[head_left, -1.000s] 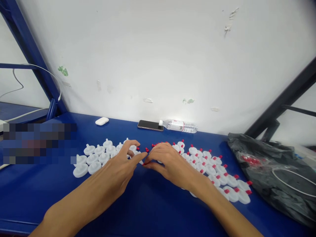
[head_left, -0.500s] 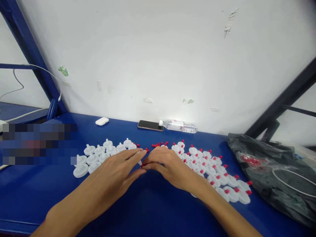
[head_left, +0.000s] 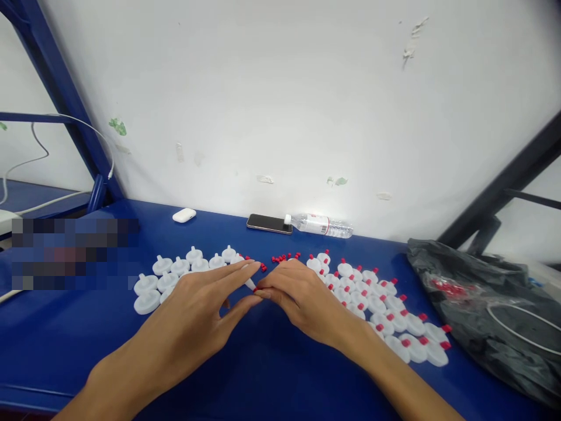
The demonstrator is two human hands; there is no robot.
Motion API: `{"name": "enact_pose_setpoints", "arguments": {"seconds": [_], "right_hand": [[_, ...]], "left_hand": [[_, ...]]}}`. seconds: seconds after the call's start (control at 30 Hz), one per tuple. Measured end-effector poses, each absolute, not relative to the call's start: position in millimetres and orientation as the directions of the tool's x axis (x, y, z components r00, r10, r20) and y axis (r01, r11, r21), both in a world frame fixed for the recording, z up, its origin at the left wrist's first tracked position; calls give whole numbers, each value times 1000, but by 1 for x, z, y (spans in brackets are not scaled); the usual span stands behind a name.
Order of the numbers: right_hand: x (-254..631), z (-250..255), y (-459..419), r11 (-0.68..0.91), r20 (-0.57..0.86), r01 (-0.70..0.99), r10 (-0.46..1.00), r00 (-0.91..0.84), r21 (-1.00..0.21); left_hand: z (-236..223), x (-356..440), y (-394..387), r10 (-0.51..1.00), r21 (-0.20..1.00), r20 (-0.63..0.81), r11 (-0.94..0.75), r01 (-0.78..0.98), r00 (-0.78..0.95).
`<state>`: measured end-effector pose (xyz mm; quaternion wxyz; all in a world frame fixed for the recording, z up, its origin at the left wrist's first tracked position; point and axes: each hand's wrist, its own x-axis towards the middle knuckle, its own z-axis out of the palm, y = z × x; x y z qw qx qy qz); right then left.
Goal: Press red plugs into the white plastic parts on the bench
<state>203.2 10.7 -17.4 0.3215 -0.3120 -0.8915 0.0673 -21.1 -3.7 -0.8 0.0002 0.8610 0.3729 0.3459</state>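
My left hand [head_left: 205, 307] and my right hand [head_left: 295, 295] meet fingertip to fingertip above the blue table [head_left: 263, 374]. Between the left thumb and fingers sits a white round plastic piece [head_left: 250, 285]. The right fingertips pinch a small red cap [head_left: 255, 290] against it. To the left lie several plain white pieces [head_left: 169, 275]. On the right lie several white pieces with red caps [head_left: 385, 313]. Loose red caps [head_left: 284, 256] are scattered just beyond my fingers.
A phone [head_left: 269, 223] and a lying water bottle [head_left: 319, 225] rest against the white wall. A white earbud case [head_left: 184, 215] is at the back left. A black plastic bag [head_left: 486, 310] with red caps inside fills the right side. A white cable [head_left: 65, 126] hangs at the left.
Both hands have lifted slightly and drawn toward me, fingertips closing together on a white piece and red cap. The view shifted a little.
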Motion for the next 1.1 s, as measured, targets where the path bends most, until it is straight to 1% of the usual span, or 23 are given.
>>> {"name": "enact_pose_setpoints", "arguments": {"seconds": [0.1,0.17,0.23,0.3,0.37,0.4,0.5,0.57,0.63,0.73,0.8,0.9,1.0,1.1], "right_hand": [[203,-19,11,816,545,503,570,-615,-286],[203,-21,11,825,551,504,553,-625,-256],[203,-23,11,833,558,504,536,-634,-228],[203,-23,9,836,570,501,530,-628,-225],[201,-19,6,834,598,477,538,-594,-277],[200,-15,4,831,614,452,549,-567,-325],[199,1,-2,816,645,374,578,-500,-441],[200,11,-5,801,632,366,598,-492,-473],[202,18,-6,767,583,365,639,-501,-527],[205,22,-6,678,479,343,716,-509,-650],[205,21,-6,646,443,336,737,-511,-686],[203,19,-7,665,457,335,722,-520,-668],[199,15,-8,699,500,365,704,-505,-615],[196,11,-10,721,537,402,691,-484,-565]], "left_hand": [[5,-19,-8,712,337,522,-679,652,470],[7,-18,-10,742,369,484,-654,660,465],[7,-17,-11,751,378,484,-643,667,450],[7,-16,-13,769,401,492,-617,677,409],[8,-14,-15,799,464,479,-581,668,363],[9,-12,-16,825,525,449,-555,645,344],[16,-7,-20,893,748,277,-432,504,354],[19,-4,-21,908,831,218,-365,421,357],[20,-3,-20,921,854,220,-340,392,321],[18,-5,-17,934,852,253,-338,399,252],[17,-7,-16,928,837,288,-365,408,238],[21,-7,-19,918,847,301,-382,370,259],[26,-6,-20,913,871,310,-385,304,266],[24,-5,-18,917,885,300,-370,283,262]]}}
